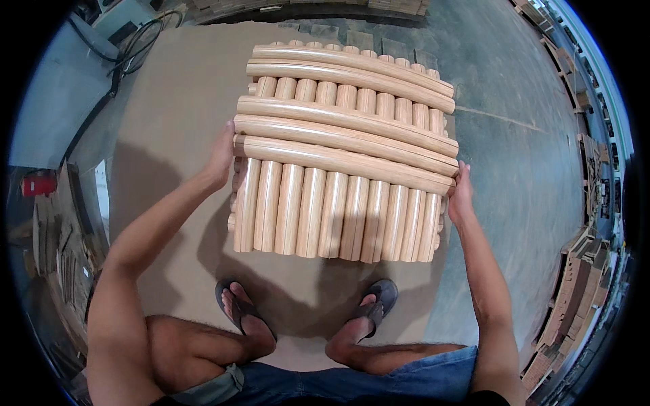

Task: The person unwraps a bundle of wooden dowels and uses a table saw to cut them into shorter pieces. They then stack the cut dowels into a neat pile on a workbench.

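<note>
A stack of smooth, pale wooden rods [337,210] stands in front of me, its layers crossing one another. On the top layer several rods lie crosswise, with a gap between the far pair [352,76] and the nearer group [349,137]. My left hand [221,154] is at the left ends of the nearer group, and my right hand [461,196] is at the right end of the nearest crosswise rod [345,164]. Both hands press inward on the rod ends, fingers partly hidden, so how many rods they hold between them is unclear.
Brown sheet material [169,88] covers the floor under the stack and my sandalled feet. Wood pieces lie along the right wall [569,304] and at the left [57,230]. Dark cables [128,64] hang by a pale cabinet [57,101]; boards are piled at the far edge [311,10].
</note>
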`<control>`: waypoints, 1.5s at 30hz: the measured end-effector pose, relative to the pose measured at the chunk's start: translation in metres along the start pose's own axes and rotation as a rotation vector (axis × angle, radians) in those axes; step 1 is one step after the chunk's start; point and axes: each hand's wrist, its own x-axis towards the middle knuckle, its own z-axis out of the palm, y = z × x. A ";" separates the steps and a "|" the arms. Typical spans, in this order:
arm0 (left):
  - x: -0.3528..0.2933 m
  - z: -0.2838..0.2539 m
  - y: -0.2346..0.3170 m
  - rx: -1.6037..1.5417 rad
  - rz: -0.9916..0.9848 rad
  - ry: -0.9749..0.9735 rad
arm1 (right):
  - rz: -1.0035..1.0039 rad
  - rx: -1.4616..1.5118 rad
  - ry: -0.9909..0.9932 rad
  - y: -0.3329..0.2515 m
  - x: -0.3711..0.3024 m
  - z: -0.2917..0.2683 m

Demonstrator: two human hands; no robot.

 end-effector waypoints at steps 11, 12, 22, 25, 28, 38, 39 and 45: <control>0.053 -0.002 0.006 -0.094 0.165 -0.063 | -0.067 0.165 -0.019 -0.030 0.052 0.030; 0.056 -0.001 0.009 -0.098 0.141 -0.069 | -0.085 0.187 0.022 -0.029 0.059 0.033; 0.060 -0.003 0.032 0.092 0.109 -0.115 | -0.068 0.111 -0.089 -0.031 0.079 0.022; 0.068 -0.007 0.021 0.071 0.223 -0.095 | -0.069 0.019 -0.154 -0.032 0.089 0.015; 0.066 -0.002 0.021 0.010 0.204 -0.152 | -0.081 0.020 -0.176 -0.025 0.090 0.018; 0.069 -0.010 0.020 -0.033 0.209 -0.222 | -0.116 0.032 -0.299 -0.020 0.106 0.008; 0.070 -0.012 0.022 -0.021 0.186 -0.200 | -0.114 -0.014 -0.172 -0.020 0.108 0.007; 0.064 -0.015 0.056 0.005 0.133 0.040 | -0.205 -0.056 0.243 -0.055 0.061 -0.079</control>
